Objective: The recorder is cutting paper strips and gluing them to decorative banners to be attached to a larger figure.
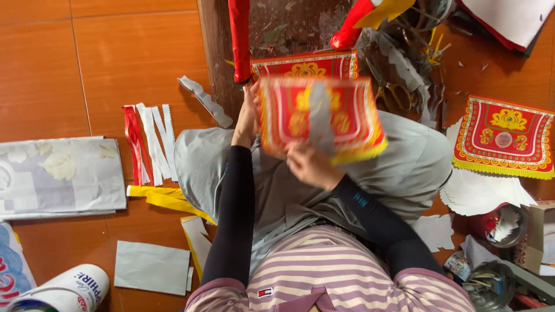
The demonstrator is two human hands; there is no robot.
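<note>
Striped shirt (329, 271) lowest; above the lap, right hand (309, 164) and left hand (247, 118) both grip a blurred red-gold sheet (321, 115), grey strip (321, 118) already on it; finished-looking sheets (503, 138) lie aside, cut strips (153, 141) remain unused.

Held paper piece (321, 118): red ground, yellow ornament, yellow fringed edge, grey strip across centre. Matching red-and-yellow panel (502, 137) at 3 o'clock. Strips (150, 143) at 9 o'clock: red, white. Floor (104, 58): orange-brown tile. Shirt (329, 271): pink-and-cream stripes.
</note>
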